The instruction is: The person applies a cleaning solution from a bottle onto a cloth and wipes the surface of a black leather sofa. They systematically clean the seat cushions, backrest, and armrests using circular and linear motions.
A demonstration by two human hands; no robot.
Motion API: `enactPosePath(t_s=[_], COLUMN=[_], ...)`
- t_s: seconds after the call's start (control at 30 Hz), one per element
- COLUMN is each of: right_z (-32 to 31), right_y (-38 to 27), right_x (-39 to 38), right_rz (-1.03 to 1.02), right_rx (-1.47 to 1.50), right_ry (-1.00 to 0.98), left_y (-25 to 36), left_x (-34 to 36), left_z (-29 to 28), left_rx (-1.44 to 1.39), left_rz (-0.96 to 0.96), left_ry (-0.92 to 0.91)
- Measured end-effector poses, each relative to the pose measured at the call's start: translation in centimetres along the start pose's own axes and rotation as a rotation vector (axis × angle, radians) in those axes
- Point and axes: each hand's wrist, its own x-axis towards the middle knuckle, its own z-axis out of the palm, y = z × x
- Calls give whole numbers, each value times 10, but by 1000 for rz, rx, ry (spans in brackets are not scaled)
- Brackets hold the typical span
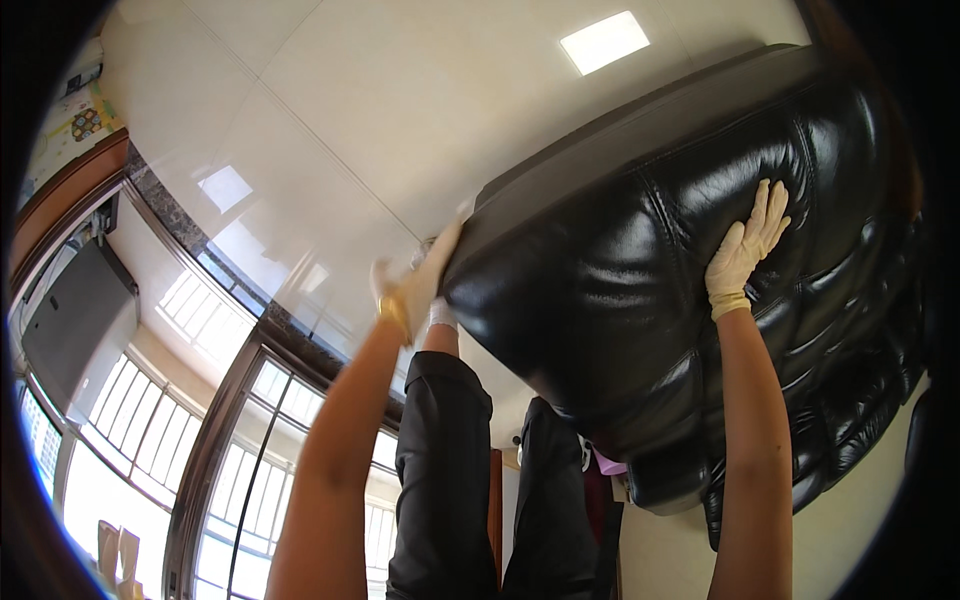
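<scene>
A large black leather sofa with creased, padded sections fills the upper right and center, a matte dark band along its far edge. My right hand, in a pale glove, lies open against the padded leather, fingers stretched upward. My left hand, also gloved and blurred by motion, is at the sofa's left corner, its thumb apart and its fingers reaching along the edge; part of it overlaps the pale floor in the view. My legs in dark trousers stand below the corner.
Pale glossy floor tiles with a dark stone border stretch beyond. At left are framed glass doors, railings and a grey panel. A pink object shows behind my legs, under the sofa's lower edge.
</scene>
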Motion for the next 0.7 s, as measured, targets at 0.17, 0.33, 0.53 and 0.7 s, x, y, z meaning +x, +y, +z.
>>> enactPosePath(t_s=[0.17,0.33,0.53,0.7], right_z=[13,19,-17,-106], right_y=[-17,-27,12,-33], right_x=[12,13,10,-22], right_rz=[-51,-92,-102,601], right_rx=[72,107,98,1641], right_ry=[49,114,30,-29], left_y=[109,124,-36,-20], left_x=[26,-26,-66,-42], left_z=[-103,-201,-240,-153], left_rx=[1571,1729,1543,1819], left_rz=[469,625,726,979], left_ry=[-307,194,156,-8])
